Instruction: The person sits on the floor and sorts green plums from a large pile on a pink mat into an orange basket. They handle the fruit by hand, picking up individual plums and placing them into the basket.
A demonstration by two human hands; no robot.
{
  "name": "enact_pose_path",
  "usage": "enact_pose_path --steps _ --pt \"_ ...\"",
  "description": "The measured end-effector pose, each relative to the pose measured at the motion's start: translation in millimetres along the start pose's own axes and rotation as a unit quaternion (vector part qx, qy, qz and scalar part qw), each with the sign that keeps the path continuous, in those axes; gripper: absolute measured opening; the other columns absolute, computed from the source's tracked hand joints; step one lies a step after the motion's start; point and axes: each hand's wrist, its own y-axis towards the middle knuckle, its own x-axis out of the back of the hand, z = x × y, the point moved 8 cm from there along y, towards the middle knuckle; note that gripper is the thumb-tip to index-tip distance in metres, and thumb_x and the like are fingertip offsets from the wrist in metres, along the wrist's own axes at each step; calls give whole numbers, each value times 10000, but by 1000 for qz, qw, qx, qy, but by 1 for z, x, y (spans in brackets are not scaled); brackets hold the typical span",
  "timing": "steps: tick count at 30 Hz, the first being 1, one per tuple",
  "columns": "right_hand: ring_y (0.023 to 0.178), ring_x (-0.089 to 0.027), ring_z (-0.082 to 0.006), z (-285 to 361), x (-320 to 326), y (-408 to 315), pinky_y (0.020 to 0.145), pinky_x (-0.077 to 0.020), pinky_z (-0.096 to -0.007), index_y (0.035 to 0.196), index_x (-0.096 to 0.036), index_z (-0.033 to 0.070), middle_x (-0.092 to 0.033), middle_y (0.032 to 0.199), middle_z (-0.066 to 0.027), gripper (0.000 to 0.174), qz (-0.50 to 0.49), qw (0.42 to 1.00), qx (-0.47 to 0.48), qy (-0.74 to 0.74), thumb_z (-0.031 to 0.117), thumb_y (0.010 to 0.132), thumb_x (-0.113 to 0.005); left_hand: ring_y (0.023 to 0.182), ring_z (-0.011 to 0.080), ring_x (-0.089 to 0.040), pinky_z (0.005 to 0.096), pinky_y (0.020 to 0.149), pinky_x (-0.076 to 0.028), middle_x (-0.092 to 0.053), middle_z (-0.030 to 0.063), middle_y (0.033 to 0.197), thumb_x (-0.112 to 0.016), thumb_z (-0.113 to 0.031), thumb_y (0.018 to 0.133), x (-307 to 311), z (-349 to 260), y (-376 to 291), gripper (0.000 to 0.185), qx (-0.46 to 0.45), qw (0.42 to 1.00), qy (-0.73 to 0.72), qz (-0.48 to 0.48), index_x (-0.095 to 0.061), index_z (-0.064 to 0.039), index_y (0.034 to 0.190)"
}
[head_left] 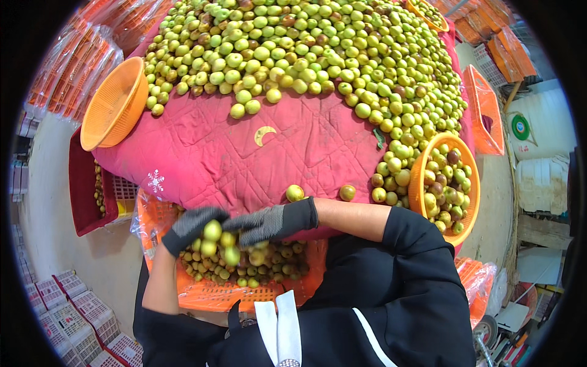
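Note:
Both my hands wear dark gloves and meet above an orange plastic crate (229,303) lined with clear film. Green jujubes (212,230), blurred by motion, are between and below the hands, over more jujubes (284,260) in the crate. My left hand (191,228) curves beside these fruits; its fingers are partly hidden, so its hold is unclear. My right hand (273,224) reaches across from the right, fingers extended and spread, touching or nearly touching the left. Beyond them a red quilted cover (293,151) carries a large heap of green and brownish jujubes (275,50).
An orange basket (416,179) of jujubes stands right; another orange basket (114,105) tilts at the left edge. Two loose jujubes (347,192) lie near the cover's front edge. A dark red-lined crate (82,192) sits left. Stacked white crates (87,316) stand lower left.

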Motion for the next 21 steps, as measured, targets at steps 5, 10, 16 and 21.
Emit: enact_pose_path --steps 5,10,16,21 --pt "1037 -644 -206 0 72 -83 924 -475 -333 1298 -577 89 -675 1119 -103 431 -205 974 -89 -24 372 983 -494 942 138 -651 290 864 -504 -707 70 1040 -525 -276 998 -26 36 -39 324 53 997 -54 17 -678 -5 1088" --pt "959 -654 -305 -20 102 -217 835 -512 -381 1079 -658 87 -676 1065 -152 375 -401 802 -356 -264 410 914 -566 892 137 -654 288 832 -506 -700 67 992 -560 -223 982 7 18 -22 267 -38 975 -103 -193 -671 6 1061" --pt "1044 -606 -354 -38 72 -171 895 -495 -414 1293 -527 139 -610 1098 -187 547 -391 853 -256 -233 403 842 -687 957 251 -618 348 843 -497 -620 126 1063 -607 -202 940 -30 -50 43 277 -207 929 180 -247 -617 -38 1164" --pt "1094 -586 -365 -30 48 -81 919 -487 -425 1393 -430 139 -565 1195 -209 663 -176 944 -160 -227 337 830 -718 1031 344 -556 410 906 -458 -564 173 1077 -583 -249 933 -75 -75 35 304 -253 909 278 -183 -586 -46 1160"
